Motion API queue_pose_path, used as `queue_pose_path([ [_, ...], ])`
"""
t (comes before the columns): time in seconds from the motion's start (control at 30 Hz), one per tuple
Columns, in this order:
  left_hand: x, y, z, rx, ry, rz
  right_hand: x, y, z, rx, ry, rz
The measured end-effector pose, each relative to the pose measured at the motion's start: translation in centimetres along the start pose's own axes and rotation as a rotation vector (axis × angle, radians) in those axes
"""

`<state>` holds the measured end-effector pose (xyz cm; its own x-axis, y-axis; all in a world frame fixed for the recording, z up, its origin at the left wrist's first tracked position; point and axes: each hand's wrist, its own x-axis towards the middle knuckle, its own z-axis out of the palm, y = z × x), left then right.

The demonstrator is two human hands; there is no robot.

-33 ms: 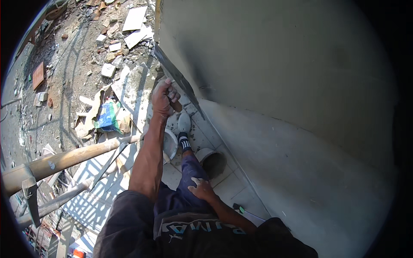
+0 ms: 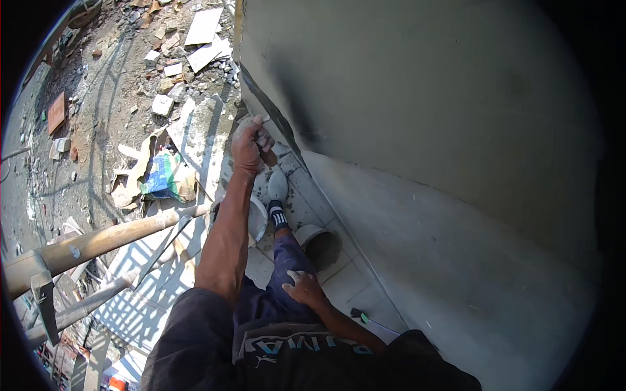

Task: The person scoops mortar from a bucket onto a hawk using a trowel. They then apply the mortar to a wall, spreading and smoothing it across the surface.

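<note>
My left hand [image 2: 252,137] is raised beside the grey wall's dark left edge [image 2: 267,101], its fingers curled around something pale and thin that I cannot make out. My right hand [image 2: 301,287] rests on my left thigh with its fingers apart. Below the raised hand, my left foot in a pale shoe [image 2: 277,186] stands on grey floor tiles [image 2: 306,195], beside a pale basin [image 2: 259,225] partly hidden by my forearm. A grey bucket [image 2: 319,247] stands right of my lower leg.
The plastered wall [image 2: 430,98] fills the right. Bamboo poles [image 2: 117,238] cross at lower left. Beyond them lie rubble, white tile pieces [image 2: 202,26] and a torn blue-green sack [image 2: 163,176]. A dark tool with a green part [image 2: 362,316] lies at the wall's foot.
</note>
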<state>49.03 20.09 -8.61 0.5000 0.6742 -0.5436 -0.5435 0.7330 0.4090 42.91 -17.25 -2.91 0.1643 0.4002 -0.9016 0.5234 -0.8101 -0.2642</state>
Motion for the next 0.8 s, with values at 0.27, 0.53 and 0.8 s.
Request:
queue_pose_path([
  [0.27, -6.6, -5.3, 5.8, 0.784, -0.018, 0.461, 1.0, 6.9, -0.9, 0.434, 0.021, 0.088],
  [0.53, -10.2, -5.9, 3.0, 0.208, 0.126, -0.007, 1.3, 5.7, -1.1, 0.406, 0.089, 0.07],
  [0.8, 2.5, -4.3, -1.9, -0.093, 0.193, -0.297, 1.6, 7.3, -0.6, 0.295, 0.036, 0.105],
])
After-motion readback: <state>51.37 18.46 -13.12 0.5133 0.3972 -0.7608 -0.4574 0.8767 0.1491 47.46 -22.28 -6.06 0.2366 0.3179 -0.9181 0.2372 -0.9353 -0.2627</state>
